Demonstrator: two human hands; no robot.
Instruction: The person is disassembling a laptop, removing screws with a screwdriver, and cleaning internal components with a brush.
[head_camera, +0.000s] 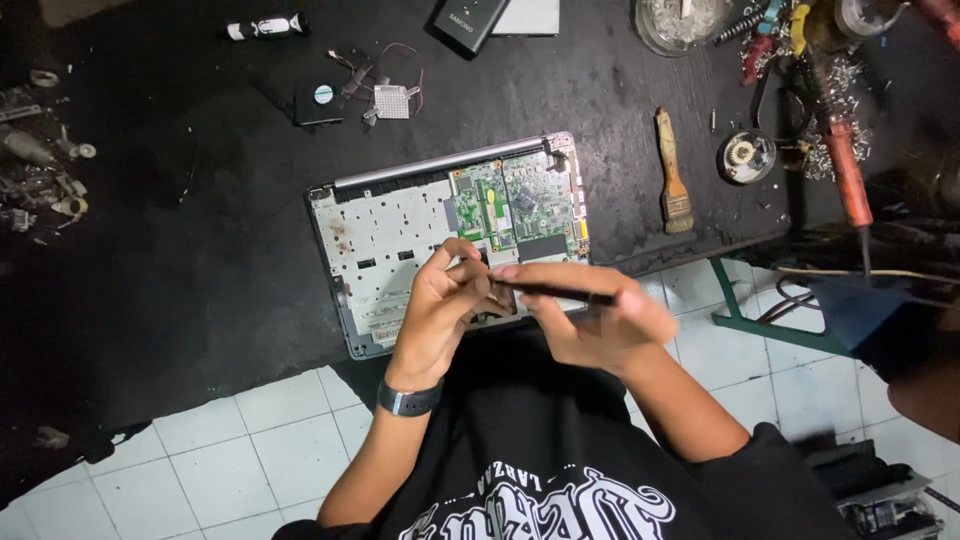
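Opened laptop chassis (400, 235) lay on the black workbench (180, 250), its green motherboard (515, 205) exposed. The right hand (600, 320) gripped a black screwdriver (560, 292), fingers closed around it; the left hand (440, 300) pinched its tip, fingers together. A paintbrush (673, 180) lay well apart.
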